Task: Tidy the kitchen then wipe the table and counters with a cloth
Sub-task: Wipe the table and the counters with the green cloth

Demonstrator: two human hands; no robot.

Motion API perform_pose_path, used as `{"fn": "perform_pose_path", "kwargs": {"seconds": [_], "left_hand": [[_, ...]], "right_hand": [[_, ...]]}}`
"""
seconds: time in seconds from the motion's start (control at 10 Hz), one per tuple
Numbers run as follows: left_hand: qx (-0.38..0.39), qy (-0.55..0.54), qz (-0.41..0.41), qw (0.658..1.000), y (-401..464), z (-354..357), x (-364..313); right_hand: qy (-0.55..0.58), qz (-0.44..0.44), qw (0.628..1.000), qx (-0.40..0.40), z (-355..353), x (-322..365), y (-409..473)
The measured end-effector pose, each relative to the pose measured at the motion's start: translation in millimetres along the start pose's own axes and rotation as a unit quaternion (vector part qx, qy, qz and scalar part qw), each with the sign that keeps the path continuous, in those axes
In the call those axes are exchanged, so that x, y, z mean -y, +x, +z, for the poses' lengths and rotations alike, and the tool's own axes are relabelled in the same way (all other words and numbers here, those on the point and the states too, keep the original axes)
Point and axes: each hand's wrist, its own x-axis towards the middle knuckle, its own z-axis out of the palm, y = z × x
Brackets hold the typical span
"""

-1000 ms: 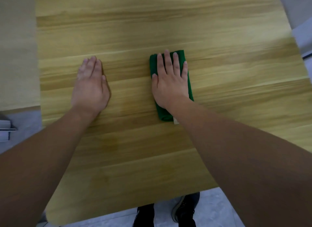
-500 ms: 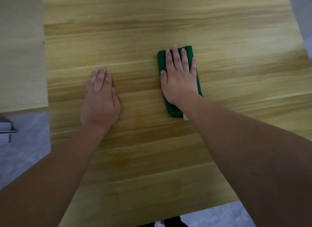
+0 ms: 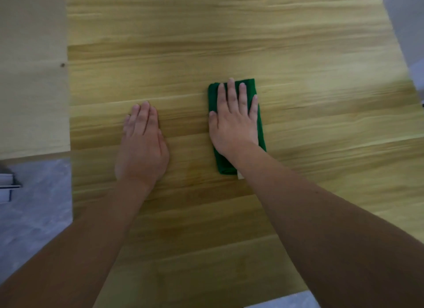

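Pressing flat w/ straight fingers, the right hand point(image 3: 234, 122) covers a folded green cloth point(image 3: 260, 124) on the wooden table point(image 3: 229, 44). Left hand point(image 3: 142, 144) lies open, palm down on bare wood nearby, holding nothing.

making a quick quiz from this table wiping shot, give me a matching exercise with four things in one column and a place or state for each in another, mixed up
Things
1. left hand
2. right hand
3. cloth
4. table

Places or states
A. green, folded into a long strip
B. flat on the bare wood, holding nothing
C. pale wood grain, with both hands on top of it
D. pressed flat on the cloth, fingers straight

Pairs: 1-B, 2-D, 3-A, 4-C
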Motion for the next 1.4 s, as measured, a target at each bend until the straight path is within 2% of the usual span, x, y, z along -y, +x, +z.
{"fn": "perform_pose_path", "kwargs": {"seconds": [0.7, 1.4], "left_hand": [[0.021, 0.002, 0.003, 1.0, -5, -2, 5], [0.024, 0.021, 0.013, 0.999, -7, -7, 2]], "right_hand": [[0.008, 0.005, 1.0, -0.02, 7, 11, -18], [0.029, 0.007, 1.0, -0.01, 29, 22, -142]]}}
